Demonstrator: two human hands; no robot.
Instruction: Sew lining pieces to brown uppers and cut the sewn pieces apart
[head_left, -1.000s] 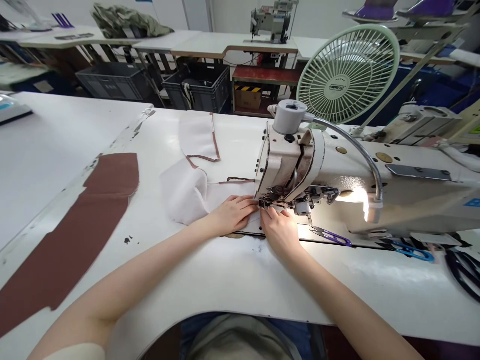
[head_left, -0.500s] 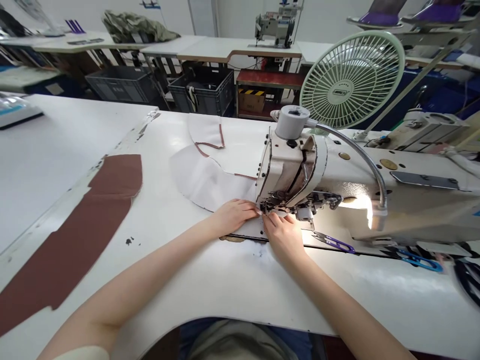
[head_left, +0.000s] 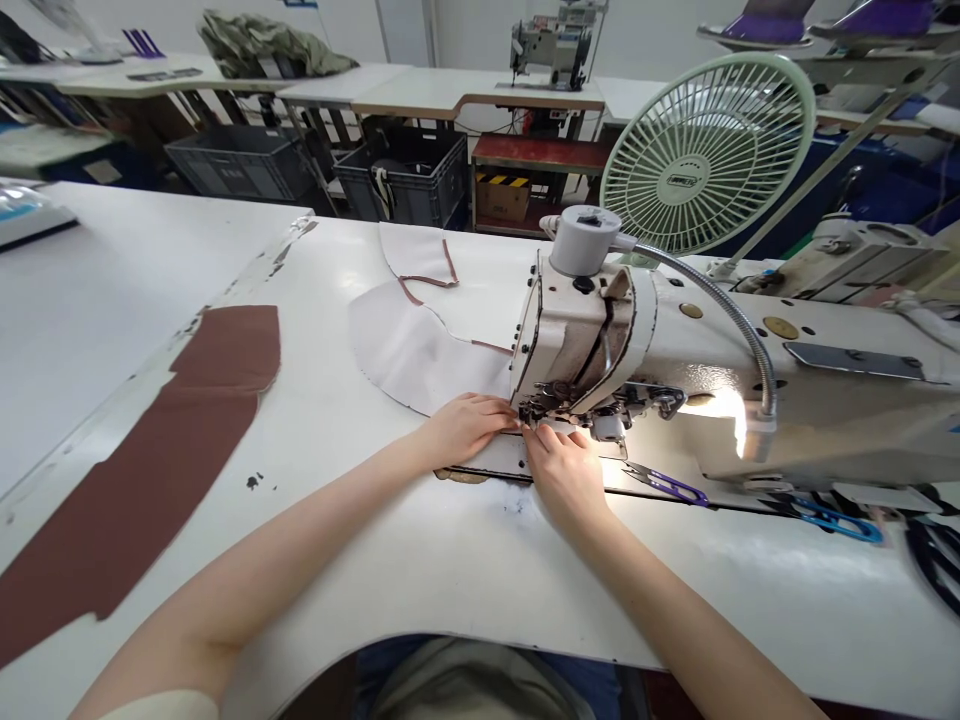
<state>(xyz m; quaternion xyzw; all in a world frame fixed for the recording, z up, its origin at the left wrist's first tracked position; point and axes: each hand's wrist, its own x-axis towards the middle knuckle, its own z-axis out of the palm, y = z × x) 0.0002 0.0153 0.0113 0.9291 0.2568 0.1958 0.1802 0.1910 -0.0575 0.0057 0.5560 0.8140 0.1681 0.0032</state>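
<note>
A white fabric piece [head_left: 420, 345] with brown folded edges lies flat left of the sewing machine [head_left: 577, 330] and runs under its head. My left hand [head_left: 466, 428] rests on the near edge of this piece, fingers together, their tips beside the presser foot. Just right of the needle area is my right hand [head_left: 564, 465], its fingers bent and pinching the work close to the foot. The machine head and my fingers hide the edge held there, and the needle cannot be made out. A lamp [head_left: 752, 435] lights the spot from the right.
A long brown piece [head_left: 172, 450] lies on the white table at left. Purple thread snips [head_left: 667, 482] and blue snips [head_left: 840, 520] lie right of my right hand. A green fan [head_left: 694, 165] stands behind the machine. Grey crates [head_left: 409, 175] sit beyond the table.
The white fabric piece has shifted slightly to the right and away from me. Both hands keep nearly the same place by the presser foot. The view has tilted a little.
</note>
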